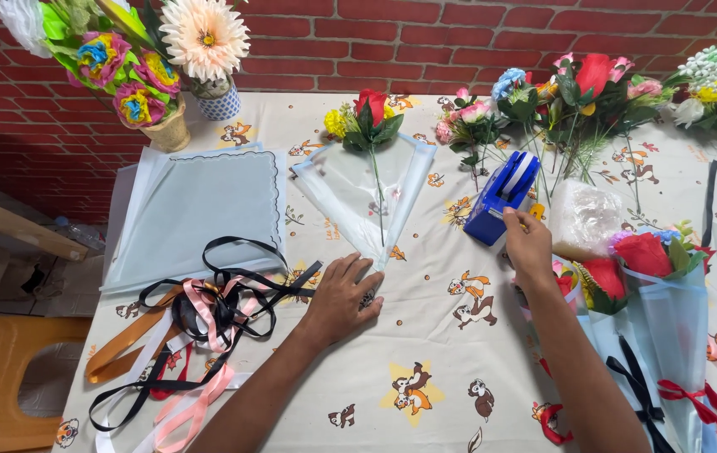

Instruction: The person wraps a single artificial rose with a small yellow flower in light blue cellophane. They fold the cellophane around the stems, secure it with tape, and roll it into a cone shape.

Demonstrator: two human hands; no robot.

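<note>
My left hand (343, 295) lies flat and open on the printed tablecloth, fingers touching the bottom tip of a clear wrapping sheet (333, 189). On that sheet lies a red artificial rose (370, 106) with yellow flowers and a long stem. My right hand (526, 243) reaches to a blue tape dispenser (498, 201) and touches its near end, fingers curled by a small yellow piece. Whether the hand grips anything is unclear.
A pile of ribbons (199, 323) in black, pink, orange and white lies at the left. Pale blue wrapping sheets (199, 210) lie behind it. Wrapped rose bouquets (660, 285) lie at the right, loose artificial flowers (576, 92) at the back, vases (169, 126) at far left.
</note>
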